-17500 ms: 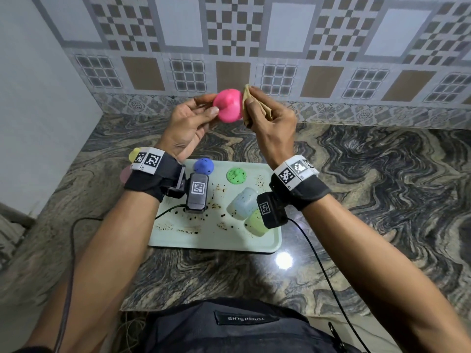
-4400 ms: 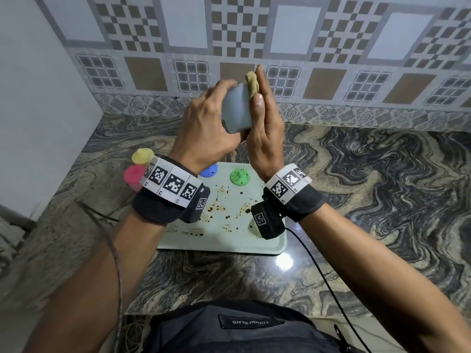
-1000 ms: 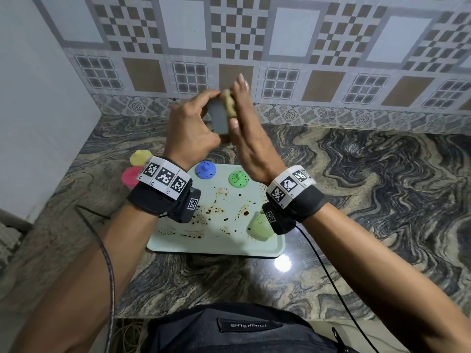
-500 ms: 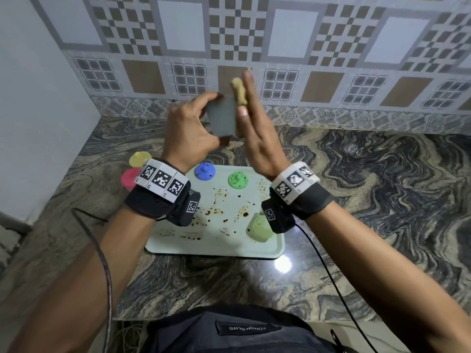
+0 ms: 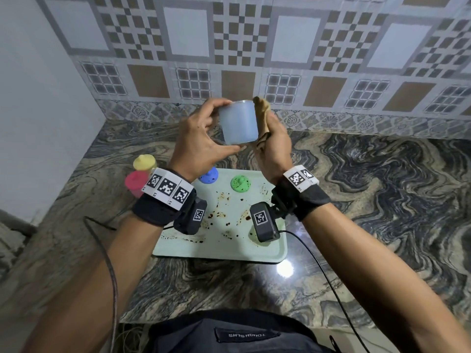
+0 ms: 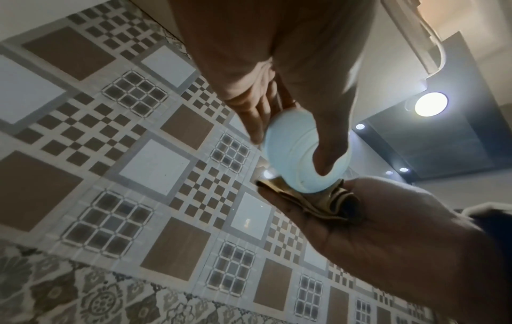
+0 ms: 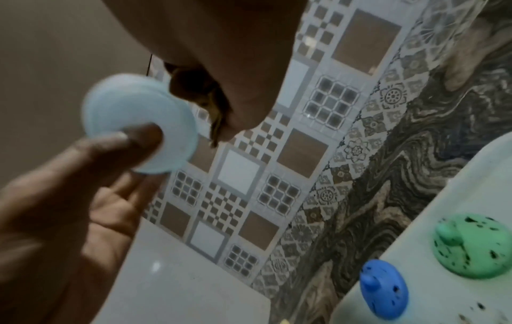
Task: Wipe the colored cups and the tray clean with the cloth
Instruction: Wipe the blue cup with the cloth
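My left hand (image 5: 224, 126) grips a pale blue cup (image 5: 238, 123) in the air above the tray, with the thumb under its base and the fingers over its rim. The right hand (image 5: 267, 128) holds a folded tan cloth (image 5: 263, 115) pressed against the cup's right side. From the left wrist view the cloth (image 6: 318, 201) lies between the right palm and the cup (image 6: 293, 157). The pale green tray (image 5: 221, 240) on the counter carries brown stains, a speckled blue lid (image 5: 209, 175) and a speckled green lid (image 5: 240, 183).
A yellow cup (image 5: 144, 162) and a pink cup (image 5: 136, 182) stand upside down on the marble counter left of the tray. A tiled wall rises behind and a plain wall closes the left side. The right wrist camera hides part of the tray's right side.
The cup has turned in my left hand, so its side now faces me. The cloth has slid from the cup's top edge down along its right side. Both hands shifted slightly right.
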